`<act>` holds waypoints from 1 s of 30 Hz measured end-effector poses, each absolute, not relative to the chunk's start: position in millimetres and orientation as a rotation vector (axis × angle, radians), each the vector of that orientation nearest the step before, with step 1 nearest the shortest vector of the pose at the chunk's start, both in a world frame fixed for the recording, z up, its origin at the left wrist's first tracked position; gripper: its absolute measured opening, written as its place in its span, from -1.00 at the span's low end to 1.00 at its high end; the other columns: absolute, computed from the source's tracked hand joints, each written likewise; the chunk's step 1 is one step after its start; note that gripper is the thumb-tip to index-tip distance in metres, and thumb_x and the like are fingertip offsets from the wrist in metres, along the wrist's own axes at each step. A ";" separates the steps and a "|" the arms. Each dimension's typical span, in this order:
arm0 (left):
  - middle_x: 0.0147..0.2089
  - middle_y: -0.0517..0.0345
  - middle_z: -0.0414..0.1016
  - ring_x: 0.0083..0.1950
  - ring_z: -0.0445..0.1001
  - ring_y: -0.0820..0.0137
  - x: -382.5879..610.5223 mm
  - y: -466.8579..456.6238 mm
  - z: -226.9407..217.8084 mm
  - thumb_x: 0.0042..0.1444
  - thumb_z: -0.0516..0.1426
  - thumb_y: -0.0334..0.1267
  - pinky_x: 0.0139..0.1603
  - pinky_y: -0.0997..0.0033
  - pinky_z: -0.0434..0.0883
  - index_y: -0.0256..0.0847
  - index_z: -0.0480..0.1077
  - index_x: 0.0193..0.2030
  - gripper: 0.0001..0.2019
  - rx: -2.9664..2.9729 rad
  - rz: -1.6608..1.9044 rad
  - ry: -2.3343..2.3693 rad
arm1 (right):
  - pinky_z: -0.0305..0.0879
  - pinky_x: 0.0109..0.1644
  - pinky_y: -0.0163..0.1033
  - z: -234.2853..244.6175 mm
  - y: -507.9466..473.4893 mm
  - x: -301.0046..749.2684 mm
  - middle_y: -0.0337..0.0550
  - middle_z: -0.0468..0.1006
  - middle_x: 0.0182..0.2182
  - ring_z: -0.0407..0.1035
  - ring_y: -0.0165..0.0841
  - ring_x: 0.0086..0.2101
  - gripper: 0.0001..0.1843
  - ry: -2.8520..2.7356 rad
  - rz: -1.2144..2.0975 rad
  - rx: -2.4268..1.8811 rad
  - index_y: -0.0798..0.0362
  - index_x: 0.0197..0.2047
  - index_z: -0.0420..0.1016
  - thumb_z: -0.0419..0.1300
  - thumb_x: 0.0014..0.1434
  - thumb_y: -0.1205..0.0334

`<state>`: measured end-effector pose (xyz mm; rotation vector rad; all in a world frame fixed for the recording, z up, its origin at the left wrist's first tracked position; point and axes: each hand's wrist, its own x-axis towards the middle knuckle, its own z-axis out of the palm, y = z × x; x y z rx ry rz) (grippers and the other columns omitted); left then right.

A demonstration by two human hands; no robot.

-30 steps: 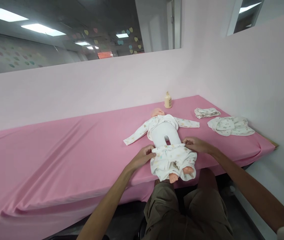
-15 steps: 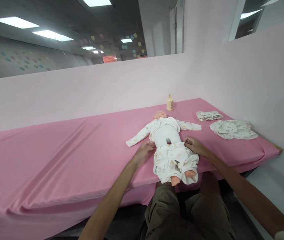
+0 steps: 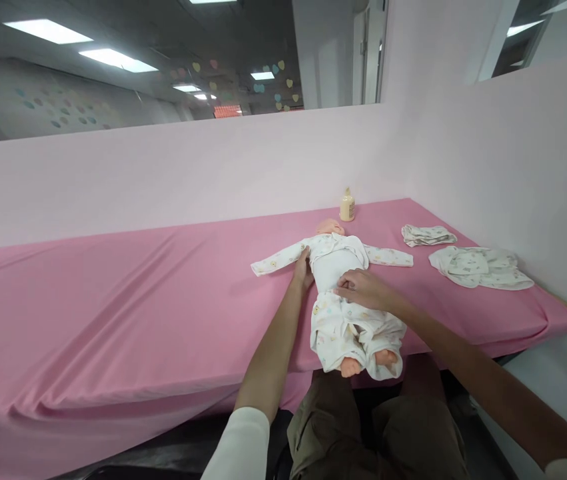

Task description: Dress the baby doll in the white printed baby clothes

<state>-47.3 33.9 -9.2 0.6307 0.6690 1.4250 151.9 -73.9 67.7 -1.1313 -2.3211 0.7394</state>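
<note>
Up the doll's (image 3: 332,269) side went the left hand (image 3: 303,272), and the right hand (image 3: 362,288) came over to its waist. The doll's tummy is at 3 o'clock from the left hand; the pants (image 3: 334,333) are at 6 o'clock from the right. Right fingers are curled, left ones partly hidden; I can't tell if either grips anything.

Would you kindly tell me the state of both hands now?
Left hand: open, beside the doll.
Right hand: partly closed at the pants' waist; grip cannot be told.
</note>
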 end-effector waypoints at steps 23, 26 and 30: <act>-0.22 -0.08 0.59 0.05 0.50 0.13 -35.7 59.8 -7.1 0.05 0.09 -0.27 0.15 0.20 0.37 -0.37 0.44 -0.14 -0.73 0.525 1.298 0.560 | 0.11 -0.22 -0.18 59.9 6.3 91.0 -0.08 0.44 -0.39 0.28 -0.20 -0.23 -0.78 -2.168 0.196 -1.414 -0.01 -0.44 0.22 -0.01 0.25 0.19; -0.24 -0.07 0.59 0.03 0.51 0.13 -35.6 58.8 -5.7 0.07 0.08 -0.24 0.13 0.20 0.38 -0.35 0.44 -0.13 -0.72 0.527 1.273 0.606 | 0.12 -0.20 -0.16 58.9 7.3 87.0 -0.06 0.45 -0.38 0.29 -0.18 -0.23 -0.79 -2.143 0.149 -1.431 -0.01 -0.42 0.25 -0.01 0.26 0.20; -0.22 -0.04 0.59 0.01 0.52 0.11 -34.4 55.6 -7.4 0.08 0.13 -0.21 0.11 0.17 0.39 -0.32 0.43 -0.04 -0.67 0.561 1.345 0.627 | 0.13 -0.18 -0.20 53.1 -9.3 106.5 -0.18 0.44 -0.43 0.30 -0.27 -0.27 -0.81 -2.144 0.319 -1.286 -0.01 -0.41 0.29 0.05 0.22 0.14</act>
